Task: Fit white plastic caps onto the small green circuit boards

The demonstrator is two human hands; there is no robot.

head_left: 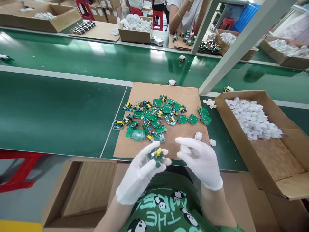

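My left hand (142,170), in a white glove, grips a small circuit board (158,154) whose component side, with a yellow part, faces up. To its right, my gloved right hand (201,159) has thumb and fingers closed around a small white piece (185,149), partly hidden by the fingers. Both hands are apart, over the near edge of a cardboard sheet (183,137). A loose pile of green circuit boards (151,115) lies on that sheet, some component side up. Two white pieces, one of them a crumpled-looking one (198,136), rest just beyond my right hand.
At right stands an open cardboard box (285,161) with many white pieces (253,119). Across the front runs a green conveyor (101,61) carrying a few boards with white tops (172,82). A slanted metal post (231,58) rises behind the sheet. A person (187,16) sits opposite.
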